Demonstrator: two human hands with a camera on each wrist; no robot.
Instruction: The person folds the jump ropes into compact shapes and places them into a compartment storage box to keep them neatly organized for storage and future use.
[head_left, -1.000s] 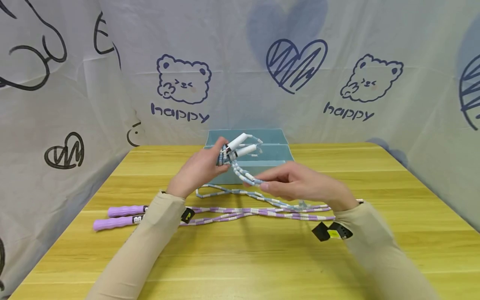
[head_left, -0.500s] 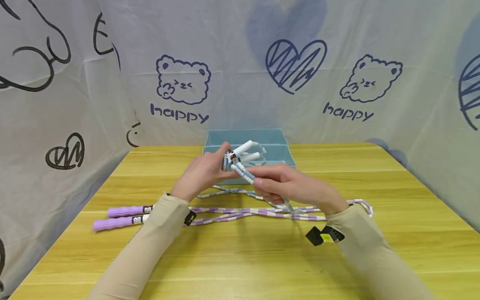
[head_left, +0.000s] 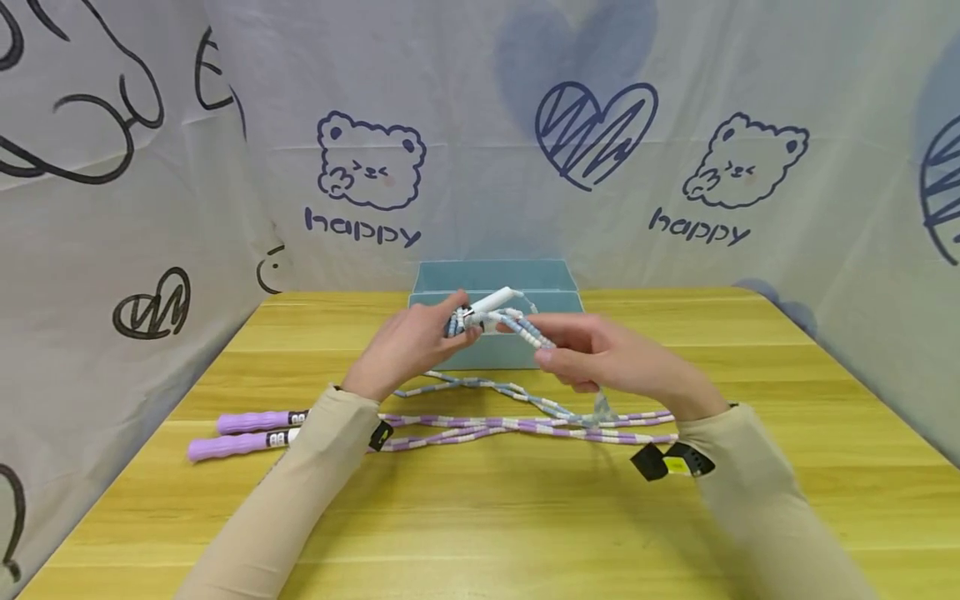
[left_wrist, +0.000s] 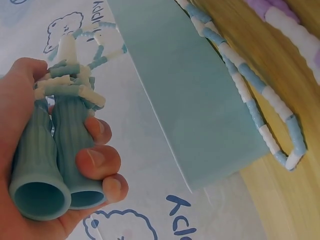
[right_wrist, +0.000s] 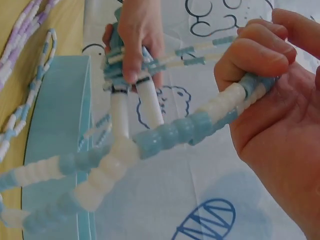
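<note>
Low over the table, my left hand (head_left: 408,342) grips both handles (left_wrist: 74,125) of a blue-and-white beaded jump rope together. In the left wrist view their hollow blue ends face the camera, and beaded cord is wrapped around them above the fingers. White tips of the handles point away, partly crossed by cord in the head view. My right hand (head_left: 618,354), to the right of the left one, holds a doubled stretch of the beaded cord (right_wrist: 175,134) between thumb and curled fingers. Loose cord (head_left: 487,383) trails on the table below.
A light blue open-topped box (head_left: 495,354) stands behind the hands at the table's back. A purple-and-white jump rope (head_left: 517,425) lies stretched across the table, its purple handles (head_left: 236,444) at the left. A printed cloth (head_left: 480,150) hangs behind.
My right hand moved in toward the left hand, then up and right, drawing the cord across the front of the white handle tips. The left hand keeps its grip, shifting slightly right.
</note>
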